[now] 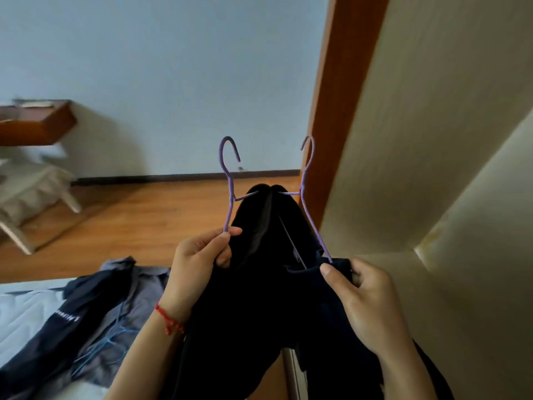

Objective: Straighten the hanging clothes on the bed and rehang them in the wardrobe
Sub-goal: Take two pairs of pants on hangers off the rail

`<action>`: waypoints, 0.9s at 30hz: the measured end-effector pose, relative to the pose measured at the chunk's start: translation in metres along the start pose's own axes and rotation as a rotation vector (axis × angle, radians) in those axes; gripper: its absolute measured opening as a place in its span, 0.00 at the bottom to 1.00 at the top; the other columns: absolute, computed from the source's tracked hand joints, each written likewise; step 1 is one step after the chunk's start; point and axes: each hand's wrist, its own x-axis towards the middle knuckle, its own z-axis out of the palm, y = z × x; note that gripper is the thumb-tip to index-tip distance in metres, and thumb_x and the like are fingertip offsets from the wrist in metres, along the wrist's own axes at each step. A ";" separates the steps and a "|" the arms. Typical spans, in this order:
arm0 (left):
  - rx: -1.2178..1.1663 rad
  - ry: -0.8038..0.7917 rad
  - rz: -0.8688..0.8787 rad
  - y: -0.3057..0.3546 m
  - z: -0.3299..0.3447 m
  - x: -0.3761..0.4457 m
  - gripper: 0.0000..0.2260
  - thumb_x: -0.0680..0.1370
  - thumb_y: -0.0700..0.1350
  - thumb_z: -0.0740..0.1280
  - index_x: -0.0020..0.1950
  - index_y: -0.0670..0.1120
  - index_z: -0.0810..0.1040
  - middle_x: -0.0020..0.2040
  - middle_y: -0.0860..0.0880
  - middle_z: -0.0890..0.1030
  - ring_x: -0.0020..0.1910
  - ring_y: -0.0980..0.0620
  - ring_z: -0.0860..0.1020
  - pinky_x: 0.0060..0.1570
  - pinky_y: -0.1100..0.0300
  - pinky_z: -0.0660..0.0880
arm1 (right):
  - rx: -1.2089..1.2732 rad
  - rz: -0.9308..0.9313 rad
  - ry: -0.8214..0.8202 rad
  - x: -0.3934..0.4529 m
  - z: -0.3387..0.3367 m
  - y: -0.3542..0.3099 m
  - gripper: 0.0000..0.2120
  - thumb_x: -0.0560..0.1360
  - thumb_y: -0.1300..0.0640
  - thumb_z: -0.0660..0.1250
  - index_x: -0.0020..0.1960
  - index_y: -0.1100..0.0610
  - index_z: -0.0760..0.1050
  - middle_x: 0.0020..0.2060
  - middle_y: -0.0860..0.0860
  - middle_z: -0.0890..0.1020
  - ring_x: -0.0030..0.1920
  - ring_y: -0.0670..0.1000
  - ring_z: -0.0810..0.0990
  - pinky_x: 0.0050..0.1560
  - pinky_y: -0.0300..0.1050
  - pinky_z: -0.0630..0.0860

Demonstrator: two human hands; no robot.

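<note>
Here both hands (left (199, 255), right (366, 298)) grip hangered dark clothes (259, 298).

left hand (199, 255) pinches purple hanger (230, 180), frame centre | right hand (366, 301) grips second purple hanger (310, 197) and black garment (268, 284) | grey-navy clothes (98, 310) on bed (26, 316), lower left

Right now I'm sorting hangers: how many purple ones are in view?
2: the left purple hanger in the left hand, the right purple hanger by the right hand. Others may be hidden under clothes.
</note>
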 end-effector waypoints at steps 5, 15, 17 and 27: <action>0.049 0.110 0.113 0.020 -0.024 0.026 0.12 0.80 0.35 0.55 0.46 0.39 0.78 0.20 0.54 0.65 0.21 0.59 0.63 0.25 0.70 0.62 | 0.052 -0.117 -0.045 0.039 0.038 -0.012 0.05 0.74 0.54 0.67 0.40 0.47 0.79 0.34 0.54 0.82 0.34 0.52 0.81 0.32 0.44 0.76; 0.108 0.100 0.264 0.050 -0.079 0.165 0.11 0.79 0.37 0.57 0.47 0.42 0.79 0.22 0.54 0.66 0.23 0.58 0.64 0.27 0.69 0.66 | 0.090 -0.198 0.085 0.172 0.122 -0.034 0.09 0.74 0.56 0.68 0.37 0.59 0.78 0.32 0.64 0.79 0.35 0.65 0.76 0.34 0.49 0.72; 0.110 0.095 0.270 0.058 -0.091 0.195 0.11 0.79 0.38 0.57 0.47 0.42 0.80 0.22 0.54 0.66 0.23 0.58 0.65 0.27 0.68 0.66 | 0.075 -0.217 0.097 0.200 0.137 -0.041 0.11 0.74 0.55 0.67 0.37 0.62 0.77 0.32 0.64 0.78 0.30 0.60 0.75 0.32 0.45 0.71; 0.046 0.233 0.359 0.089 -0.151 0.288 0.11 0.79 0.39 0.57 0.49 0.41 0.79 0.21 0.54 0.66 0.22 0.57 0.65 0.27 0.69 0.66 | 0.062 -0.320 -0.043 0.319 0.203 -0.072 0.15 0.73 0.53 0.67 0.38 0.66 0.75 0.30 0.64 0.77 0.34 0.65 0.74 0.30 0.52 0.72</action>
